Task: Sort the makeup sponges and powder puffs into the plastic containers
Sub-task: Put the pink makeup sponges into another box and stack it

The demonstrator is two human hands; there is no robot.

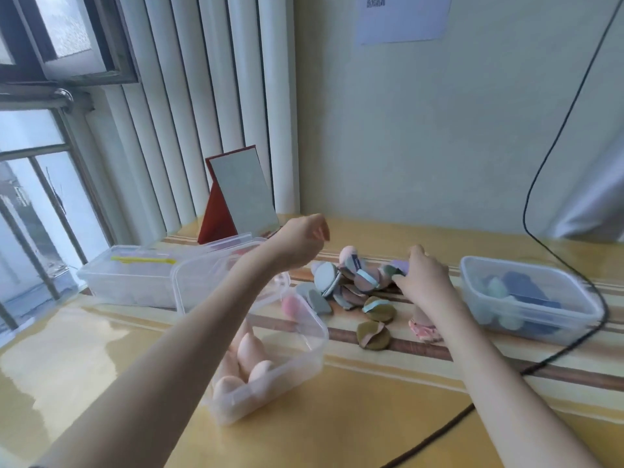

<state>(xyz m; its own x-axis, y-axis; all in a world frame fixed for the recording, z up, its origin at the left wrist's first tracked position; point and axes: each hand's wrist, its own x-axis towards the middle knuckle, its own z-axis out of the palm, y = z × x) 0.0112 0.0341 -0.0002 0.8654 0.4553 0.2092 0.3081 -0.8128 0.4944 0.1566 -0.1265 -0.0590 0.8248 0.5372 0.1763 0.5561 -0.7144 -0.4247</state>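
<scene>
A heap of powder puffs and sponges (354, 285) in grey, brown, pink and purple lies mid-table. My right hand (422, 278) is at the heap's right end, fingers curled round a purple puff (400, 265). My left hand (304, 243) hovers above the heap's left side with loosely curled fingers and holds nothing. In front of the heap stands a clear container (317, 339) with pink-beige teardrop sponges (250, 356). A second clear container (472, 285) at the right holds blue and mint pieces. An olive puff (373, 336) lies apart, near a pink item (422, 327).
A long lidded clear box (128, 282) sits at the left near the window. A red-backed standing mirror (243, 194) is at the back by the curtain. A black cable (540, 231) hangs down the wall and runs across the yellow striped table (371, 417).
</scene>
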